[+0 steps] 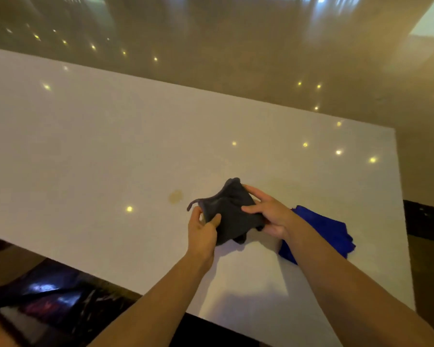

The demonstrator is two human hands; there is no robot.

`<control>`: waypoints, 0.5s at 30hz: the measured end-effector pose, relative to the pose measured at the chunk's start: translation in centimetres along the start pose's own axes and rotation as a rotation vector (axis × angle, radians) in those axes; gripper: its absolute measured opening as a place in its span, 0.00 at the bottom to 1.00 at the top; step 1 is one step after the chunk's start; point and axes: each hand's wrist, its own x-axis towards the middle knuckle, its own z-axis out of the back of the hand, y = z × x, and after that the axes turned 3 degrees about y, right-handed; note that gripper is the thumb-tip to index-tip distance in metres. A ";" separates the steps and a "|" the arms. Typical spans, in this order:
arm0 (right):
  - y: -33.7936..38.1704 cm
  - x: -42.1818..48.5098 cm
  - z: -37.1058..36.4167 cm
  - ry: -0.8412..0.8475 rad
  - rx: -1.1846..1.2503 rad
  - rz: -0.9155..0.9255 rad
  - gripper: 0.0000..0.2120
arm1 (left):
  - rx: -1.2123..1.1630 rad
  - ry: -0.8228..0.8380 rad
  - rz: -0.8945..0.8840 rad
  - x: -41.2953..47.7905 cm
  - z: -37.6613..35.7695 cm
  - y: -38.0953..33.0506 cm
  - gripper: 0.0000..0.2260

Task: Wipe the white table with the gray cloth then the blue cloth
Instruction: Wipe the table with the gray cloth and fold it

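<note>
- My left hand [203,230] pinches the near-left edge of the gray cloth [229,212]; my right hand [267,211] grips its right side. The cloth is bunched, held just above the white table [85,146].
- The blue cloth [321,234] lies on the table, partly under my right forearm.
- Risk: a bunched cloth gives poor contact and may skip the yellowish stain [176,196] nearby.
- Risk: my forearm may drag the blue cloth off the edge.

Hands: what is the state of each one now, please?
Left hand: closed on the gray cloth.
Right hand: also holding the gray cloth.
</note>
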 end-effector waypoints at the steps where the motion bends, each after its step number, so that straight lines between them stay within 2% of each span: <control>1: -0.1 0.3 -0.9 -0.008 -0.047 -0.015 0.29 | -0.016 -0.004 -0.001 -0.2 1.2 0.2 0.16; 3: -0.4 1.0 -2.3 -0.117 -0.305 0.017 0.30 | 0.052 -0.022 0.039 -0.3 3.2 0.6 0.14; 4: -0.4 1.7 -2.9 -0.234 -0.526 0.065 0.30 | 0.197 -0.023 0.077 -0.1 3.9 0.5 0.14; 6: -1.0 2.4 -4.1 -0.551 -0.989 0.214 0.27 | 0.661 -0.008 0.188 0.6 5.7 0.3 0.18; 7: -1.5 2.7 -4.6 -0.649 -1.136 0.313 0.24 | 0.850 -0.012 0.186 0.9 6.8 0.2 0.20; 8: -2.3 3.1 -5.0 -0.673 -1.231 0.401 0.23 | 0.965 -0.049 0.105 1.5 8.0 0.1 0.21; 9: -3.2 3.6 -5.4 -0.629 -1.331 0.416 0.24 | 1.018 -0.108 -0.031 2.1 9.2 -0.1 0.21; 11: -5.6 5.0 -6.1 -0.481 -1.595 0.270 0.33 | 1.137 -0.251 -0.287 3.7 11.9 -0.6 0.25; 12: -6.9 5.9 -6.5 -0.430 -1.688 0.181 0.38 | 1.245 -0.322 -0.341 4.8 13.3 -0.8 0.28; 13: -7.9 6.6 -6.8 -0.426 -1.736 0.147 0.42 | 1.362 -0.379 -0.331 5.8 14.7 -1.0 0.31; 15: -8.5 8.0 -7.2 -0.508 -1.759 0.223 0.44 | 1.538 -0.415 -0.189 8.3 17.2 -0.7 0.37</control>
